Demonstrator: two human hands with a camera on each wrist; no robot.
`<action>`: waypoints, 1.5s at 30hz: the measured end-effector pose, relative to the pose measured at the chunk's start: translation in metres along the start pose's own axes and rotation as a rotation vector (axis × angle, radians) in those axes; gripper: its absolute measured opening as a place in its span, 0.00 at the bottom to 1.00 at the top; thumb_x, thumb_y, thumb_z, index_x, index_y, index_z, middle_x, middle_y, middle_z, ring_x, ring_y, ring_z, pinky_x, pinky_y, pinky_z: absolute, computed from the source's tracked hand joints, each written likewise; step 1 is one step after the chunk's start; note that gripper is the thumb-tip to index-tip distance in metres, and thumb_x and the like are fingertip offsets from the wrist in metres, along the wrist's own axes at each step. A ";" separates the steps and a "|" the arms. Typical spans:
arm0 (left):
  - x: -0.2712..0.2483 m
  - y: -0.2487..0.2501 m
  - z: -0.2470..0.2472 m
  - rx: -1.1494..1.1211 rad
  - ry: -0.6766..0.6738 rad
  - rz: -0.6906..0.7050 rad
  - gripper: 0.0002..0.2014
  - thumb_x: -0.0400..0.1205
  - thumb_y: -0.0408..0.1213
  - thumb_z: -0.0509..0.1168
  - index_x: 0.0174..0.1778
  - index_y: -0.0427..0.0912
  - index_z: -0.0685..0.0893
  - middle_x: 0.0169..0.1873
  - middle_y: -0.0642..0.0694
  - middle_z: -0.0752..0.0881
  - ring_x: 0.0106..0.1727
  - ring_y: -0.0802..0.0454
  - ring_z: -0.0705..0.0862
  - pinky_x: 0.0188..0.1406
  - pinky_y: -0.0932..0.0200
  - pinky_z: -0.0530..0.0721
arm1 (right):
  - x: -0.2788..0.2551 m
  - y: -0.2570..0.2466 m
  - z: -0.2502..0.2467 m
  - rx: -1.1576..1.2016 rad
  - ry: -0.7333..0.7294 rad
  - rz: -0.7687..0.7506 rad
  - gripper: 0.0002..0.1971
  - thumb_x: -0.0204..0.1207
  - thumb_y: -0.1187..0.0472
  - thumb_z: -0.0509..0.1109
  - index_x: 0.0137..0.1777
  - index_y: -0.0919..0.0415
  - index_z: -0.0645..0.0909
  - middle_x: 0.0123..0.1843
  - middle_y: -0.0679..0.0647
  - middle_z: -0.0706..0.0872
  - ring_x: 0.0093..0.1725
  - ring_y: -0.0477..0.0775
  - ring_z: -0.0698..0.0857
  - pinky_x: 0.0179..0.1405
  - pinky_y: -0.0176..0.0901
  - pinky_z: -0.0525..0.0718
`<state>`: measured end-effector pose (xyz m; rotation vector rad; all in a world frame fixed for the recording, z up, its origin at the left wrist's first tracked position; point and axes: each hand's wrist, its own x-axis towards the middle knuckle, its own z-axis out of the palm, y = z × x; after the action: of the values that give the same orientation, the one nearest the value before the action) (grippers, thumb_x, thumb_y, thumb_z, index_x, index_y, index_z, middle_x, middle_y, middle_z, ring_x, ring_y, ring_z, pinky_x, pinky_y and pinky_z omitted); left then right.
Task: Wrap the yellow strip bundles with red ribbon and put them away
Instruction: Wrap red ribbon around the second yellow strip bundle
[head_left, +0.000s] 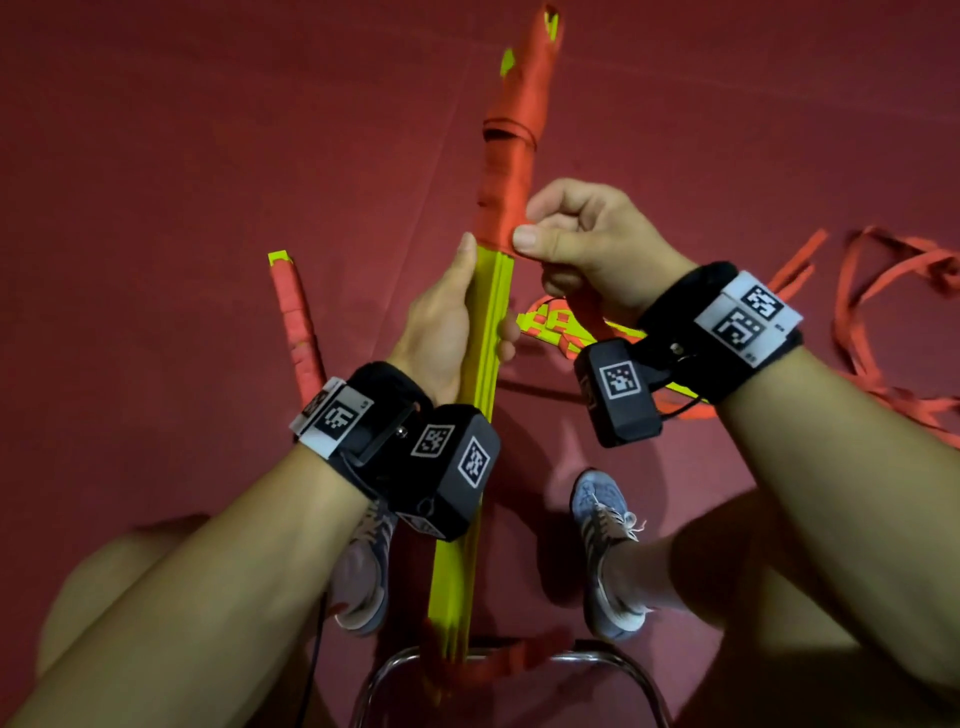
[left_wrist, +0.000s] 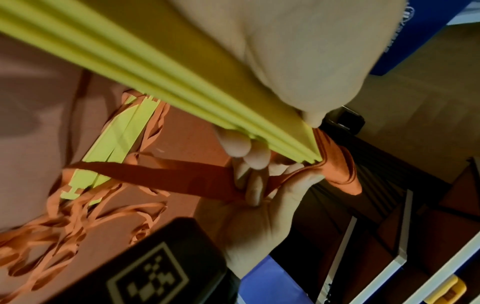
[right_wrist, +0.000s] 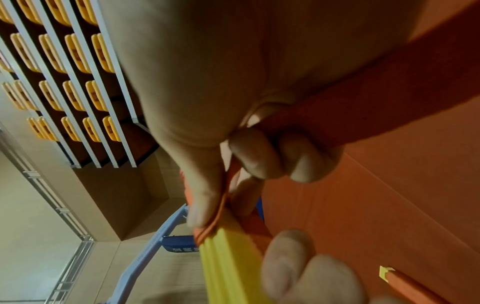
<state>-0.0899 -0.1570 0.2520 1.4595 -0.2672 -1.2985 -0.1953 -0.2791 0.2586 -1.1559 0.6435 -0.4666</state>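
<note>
Long bundle of flat yellow plastic strips runs from between my feet up and away from me, tilted slightly right, held off the dark red floor mat. Far half is wound in red fabric ribbon; bits of yellow show near the far tip. Near half is bare yellow.

Left hand: fingers curled round the bare yellow part just below the edge of the wrap, thumb lying straight along the bundle's left side with its tip at that edge.

Right hand: thumb and forefinger pinch the ribbon at the lower edge of the wrap, on the bundle's right side. The other fingers are curled over the free length of ribbon, which, in the left wrist view, runs taut from the palm off toward the floor.

On the mat:
- a shorter bundle fully wrapped in red, to my left, yellow showing at its far end;
- loose yellow strips tangled with ribbon, under my right wrist;
- a loose heap of red ribbon, well to the right.

Grey laced shoes either side of the bundle; chrome chair frame at its near end.
</note>
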 end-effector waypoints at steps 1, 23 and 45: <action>0.002 -0.001 -0.002 -0.023 -0.078 -0.026 0.31 0.89 0.65 0.50 0.32 0.44 0.77 0.19 0.45 0.78 0.17 0.51 0.73 0.18 0.64 0.70 | 0.000 0.001 0.001 0.008 0.001 0.015 0.11 0.68 0.65 0.76 0.43 0.60 0.75 0.27 0.55 0.72 0.16 0.42 0.63 0.19 0.33 0.64; 0.005 -0.011 0.004 0.060 -0.082 0.063 0.18 0.90 0.47 0.61 0.51 0.37 0.89 0.38 0.38 0.89 0.35 0.45 0.87 0.40 0.52 0.86 | 0.004 0.017 0.005 -0.316 0.330 -0.084 0.20 0.68 0.53 0.86 0.30 0.62 0.79 0.20 0.47 0.75 0.20 0.43 0.67 0.19 0.37 0.64; -0.003 0.009 -0.001 0.069 0.034 0.120 0.15 0.92 0.47 0.59 0.43 0.42 0.80 0.27 0.41 0.84 0.21 0.47 0.80 0.19 0.59 0.80 | -0.004 -0.010 -0.008 -0.366 0.008 0.058 0.17 0.87 0.63 0.65 0.34 0.63 0.77 0.18 0.46 0.71 0.15 0.42 0.63 0.14 0.27 0.59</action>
<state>-0.0862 -0.1573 0.2611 1.4984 -0.3748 -1.1770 -0.2041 -0.2850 0.2666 -1.4766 0.7884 -0.3104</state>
